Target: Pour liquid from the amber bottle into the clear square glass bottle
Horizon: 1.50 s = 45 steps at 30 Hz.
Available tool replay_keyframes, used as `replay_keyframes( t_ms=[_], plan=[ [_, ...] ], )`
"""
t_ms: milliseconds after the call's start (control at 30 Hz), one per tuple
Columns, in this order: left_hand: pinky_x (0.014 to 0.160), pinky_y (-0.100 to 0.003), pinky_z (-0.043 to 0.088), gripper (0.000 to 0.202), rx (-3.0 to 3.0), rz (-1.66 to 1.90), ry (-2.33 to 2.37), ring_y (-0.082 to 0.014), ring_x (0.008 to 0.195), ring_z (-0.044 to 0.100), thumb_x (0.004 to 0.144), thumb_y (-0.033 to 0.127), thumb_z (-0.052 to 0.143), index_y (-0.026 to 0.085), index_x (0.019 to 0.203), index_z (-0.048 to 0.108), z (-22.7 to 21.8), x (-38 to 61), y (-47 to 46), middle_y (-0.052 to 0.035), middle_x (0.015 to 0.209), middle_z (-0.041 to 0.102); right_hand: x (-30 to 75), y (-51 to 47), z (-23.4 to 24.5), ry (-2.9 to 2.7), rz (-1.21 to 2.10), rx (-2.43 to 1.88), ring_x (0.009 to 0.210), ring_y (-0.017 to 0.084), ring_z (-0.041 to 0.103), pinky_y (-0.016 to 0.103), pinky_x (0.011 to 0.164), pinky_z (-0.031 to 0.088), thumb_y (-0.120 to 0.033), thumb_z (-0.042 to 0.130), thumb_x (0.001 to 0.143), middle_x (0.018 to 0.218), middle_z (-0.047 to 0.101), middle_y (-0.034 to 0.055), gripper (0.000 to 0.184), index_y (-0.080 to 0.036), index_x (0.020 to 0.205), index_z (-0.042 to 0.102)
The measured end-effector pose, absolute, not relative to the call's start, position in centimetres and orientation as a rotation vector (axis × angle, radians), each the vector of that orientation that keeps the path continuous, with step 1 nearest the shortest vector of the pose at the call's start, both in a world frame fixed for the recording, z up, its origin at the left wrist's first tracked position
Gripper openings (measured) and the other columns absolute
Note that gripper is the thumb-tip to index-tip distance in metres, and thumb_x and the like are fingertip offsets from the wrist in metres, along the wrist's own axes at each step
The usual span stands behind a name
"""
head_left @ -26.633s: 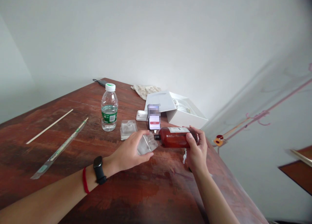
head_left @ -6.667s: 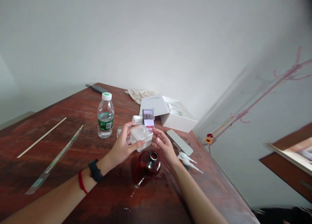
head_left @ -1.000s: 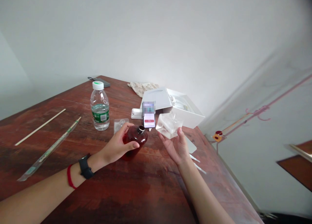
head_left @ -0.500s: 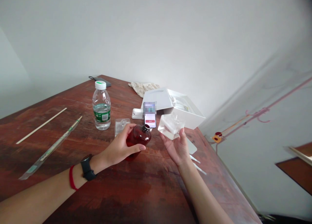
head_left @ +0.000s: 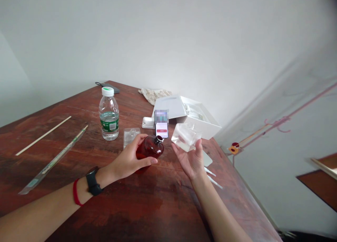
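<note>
Shifted from left hand to right hand, the clear bottle is clamped there, near the left hand's grip around the uncapped brown bottle — no flow visible, fill level unclear.

In front of the phone, two hands are counted, one left hand and one right hand, along with one brown bottle. Two clear square bottles are seen, one on either side of the phone. To its left, one water bottle and two thin sticks, one wrapped, are found. Behind it, one cloth is counted; to its right, one white box.
</note>
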<state>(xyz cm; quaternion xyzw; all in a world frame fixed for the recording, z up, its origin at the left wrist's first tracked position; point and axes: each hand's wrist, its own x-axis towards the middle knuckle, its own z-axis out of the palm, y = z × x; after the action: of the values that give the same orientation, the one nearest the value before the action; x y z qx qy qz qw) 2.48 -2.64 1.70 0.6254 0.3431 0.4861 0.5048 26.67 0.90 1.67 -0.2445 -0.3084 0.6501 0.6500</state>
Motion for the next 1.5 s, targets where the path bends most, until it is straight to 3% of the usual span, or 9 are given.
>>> replay_keyframes(
  t_ms=[100,267,567,700,900,1133,1500],
  plan=[
    [0.110,-0.052,0.049,0.064,1.513,1.172,0.830,-0.0343,0.121,0.069,0.082,0.042,0.087,0.024,0.130,0.049,1.7,2.5,-2.7,-0.0117,0.129,0.071,26.5,0.9,1.9,-0.728,1.487,-0.552,0.112,0.026,0.079,0.040,0.096,0.067,-0.061,0.088,0.075,0.119,0.082,0.0044,0.068,-0.029,0.132,0.070],
    [0.109,-0.052,0.050,0.066,1.515,1.161,0.847,-0.0345,0.121,0.069,0.082,0.043,0.086,0.024,0.132,0.047,1.7,2.4,-2.7,-0.0125,0.131,0.070,26.2,1.0,2.1,-0.689,1.433,-0.520,0.108,0.020,0.080,0.028,0.092,0.068,-0.052,0.091,0.075,0.119,0.083,0.0027,0.058,-0.027,0.124,0.074],
    [0.112,-0.053,0.048,0.066,1.534,1.157,0.847,-0.0349,0.124,0.067,0.082,0.043,0.086,0.024,0.132,0.047,1.7,2.4,-2.6,-0.0132,0.133,0.069,26.1,1.1,2.1,-0.697,1.454,-0.532,0.103,0.021,0.082,0.030,0.092,0.068,-0.032,0.094,0.074,0.117,0.084,0.0011,0.054,-0.025,0.124,0.074],
    [0.113,-0.052,0.047,0.064,1.545,1.153,0.836,-0.0342,0.125,0.067,0.083,0.041,0.084,0.023,0.132,0.046,1.7,2.4,-2.6,-0.0131,0.133,0.069,26.2,1.1,1.8,-0.710,1.443,-0.559,0.107,0.021,0.081,0.030,0.099,0.065,-0.029,0.094,0.072,0.119,0.083,0.0009,0.058,-0.024,0.126,0.073],
    [0.111,-0.049,0.049,0.063,1.558,1.159,0.838,-0.0336,0.124,0.067,0.083,0.041,0.084,0.024,0.131,0.048,1.7,2.4,-2.5,-0.0120,0.133,0.069,26.4,0.9,1.3,-0.756,1.472,-0.607,0.103,0.021,0.081,0.031,0.097,0.065,-0.026,0.093,0.071,0.118,0.084,0.0016,0.057,-0.023,0.124,0.073],
    [0.112,-0.049,0.048,0.062,1.563,1.164,0.837,-0.0330,0.125,0.067,0.083,0.040,0.084,0.023,0.131,0.048,1.5,2.4,-2.5,-0.0119,0.132,0.069,26.5,0.9,1.3,-0.821,1.474,-0.600,0.103,0.022,0.081,0.032,0.101,0.063,-0.027,0.096,0.067,0.123,0.082,0.0031,0.069,-0.026,0.131,0.071],
    [0.113,-0.051,0.048,0.064,1.558,1.162,0.856,-0.0330,0.124,0.068,0.082,0.040,0.085,0.024,0.131,0.047,1.7,2.4,-2.5,-0.0123,0.134,0.070,27.2,1.6,0.2,-0.773,1.451,-0.571,0.108,0.021,0.080,0.033,0.101,0.063,-0.030,0.093,0.075,0.118,0.084,0.0001,0.063,-0.029,0.134,0.070]
  ],
)
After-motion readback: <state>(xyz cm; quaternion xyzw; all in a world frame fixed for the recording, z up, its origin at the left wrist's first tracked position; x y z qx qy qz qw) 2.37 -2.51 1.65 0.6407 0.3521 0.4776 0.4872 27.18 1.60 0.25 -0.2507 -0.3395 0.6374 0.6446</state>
